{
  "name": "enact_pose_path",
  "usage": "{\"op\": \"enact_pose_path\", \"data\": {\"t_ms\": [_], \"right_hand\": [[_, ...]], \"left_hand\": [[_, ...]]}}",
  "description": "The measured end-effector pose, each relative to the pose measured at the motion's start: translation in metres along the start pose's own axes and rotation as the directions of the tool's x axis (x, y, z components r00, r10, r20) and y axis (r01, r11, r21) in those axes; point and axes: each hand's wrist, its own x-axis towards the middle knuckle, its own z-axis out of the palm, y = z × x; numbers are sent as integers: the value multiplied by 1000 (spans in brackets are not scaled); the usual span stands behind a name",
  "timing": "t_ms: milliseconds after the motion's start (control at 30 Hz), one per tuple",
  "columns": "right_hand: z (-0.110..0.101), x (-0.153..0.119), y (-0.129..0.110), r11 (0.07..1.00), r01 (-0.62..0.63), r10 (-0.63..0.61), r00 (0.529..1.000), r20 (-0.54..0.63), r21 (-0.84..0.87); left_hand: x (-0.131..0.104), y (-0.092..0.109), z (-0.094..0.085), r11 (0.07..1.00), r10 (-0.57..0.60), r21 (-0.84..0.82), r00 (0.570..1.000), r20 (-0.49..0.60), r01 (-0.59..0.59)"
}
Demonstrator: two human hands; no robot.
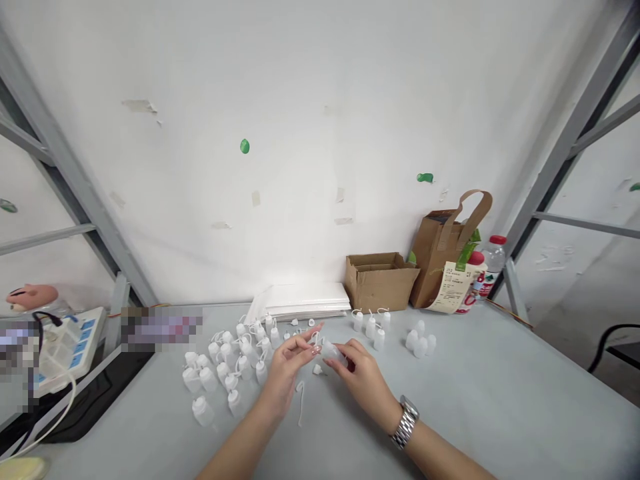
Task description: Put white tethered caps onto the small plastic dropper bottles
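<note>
My right hand, a metal watch on its wrist, grips a small translucent white bottle tilted toward my left hand. The fingers of my left hand pinch a white cord at the bottle's top end; how it joins the bottle is hard to make out. Just below the hands lie a small white cap and a loose white cord. Several small white bottles with cords stand to the left of my left hand. A few more corded bottles stand beyond my right hand.
Several rounded translucent pieces sit on the grey table at right. Along the wall are flat white packs, a cardboard box, a paper bag and bottles with red caps. A power strip lies left.
</note>
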Motion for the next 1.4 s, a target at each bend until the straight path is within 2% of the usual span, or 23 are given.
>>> {"op": "enact_pose_path", "data": {"t_ms": [167, 267, 467, 700, 1033, 1233, 1400], "right_hand": [[0, -1, -5, 1000, -3, 3, 1000, 6, 1], [0, -1, -4, 1000, -3, 3, 1000, 10, 10], [2, -2, 0, 1000, 11, -12, 1000, 20, 12], [1, -3, 2, 999, 35, -35, 999, 17, 18], [-1, -4, -1, 999, 40, -41, 997, 58, 13], [1, -6, -3, 999, 43, -44, 997, 59, 14], [1, -6, -4, 999, 39, -39, 999, 35, 0]], "left_hand": [[4, -6, -5, 989, -69, -123, 992, 106, 82], [5, -10, -6, 980, -123, -140, 982, 144, 143], [4, -12, -5, 971, -209, -85, 964, 163, 225], [5, -9, -7, 953, -291, -57, 950, 114, 298], [4, -11, -6, 965, -262, 19, 962, 80, 262], [6, -14, -2, 978, -120, 167, 992, -36, 124], [6, -12, 1, 977, -57, 204, 998, -3, 56]]}}
